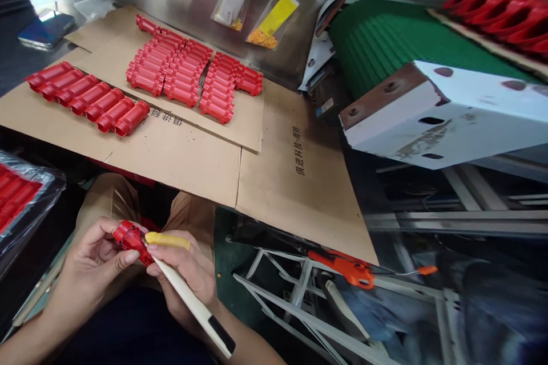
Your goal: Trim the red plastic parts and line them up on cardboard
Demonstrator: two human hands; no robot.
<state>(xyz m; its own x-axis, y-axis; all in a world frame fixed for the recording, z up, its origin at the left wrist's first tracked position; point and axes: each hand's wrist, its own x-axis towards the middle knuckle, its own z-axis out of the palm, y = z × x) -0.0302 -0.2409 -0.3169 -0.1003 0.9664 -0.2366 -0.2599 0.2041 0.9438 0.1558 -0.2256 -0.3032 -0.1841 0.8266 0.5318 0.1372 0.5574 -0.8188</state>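
While a red tube (128,232) is being pinched by the left hand (96,259), a white stick (185,293) with a black end is being held by the right hand (197,271). The tube is being held over the legs (107,199), off the near edge of the tabletop (11,68), and it is being tipped to one side. The stick is being pinched by the thumb and fingers of the right hand, and a yellow cover (169,241) is being worn on one finger. The tip is being partly hidden, so it cannot be told whether the tube is being touched by it.

Most of the tabletop is being covered by brown card (197,159). A row of tubes (89,97) is being carried by the near part, side by side, and a big block of tubes (184,74) is being carried by the part behind. A phone (46,30) is being held up by the tabletop at the far left. Orange bits are being held in a clear bag (269,23) behind the card. On the right, red parts (505,17) are being carried above a green belt (381,40). More red tubes are being held in a box (47,194) at the left.
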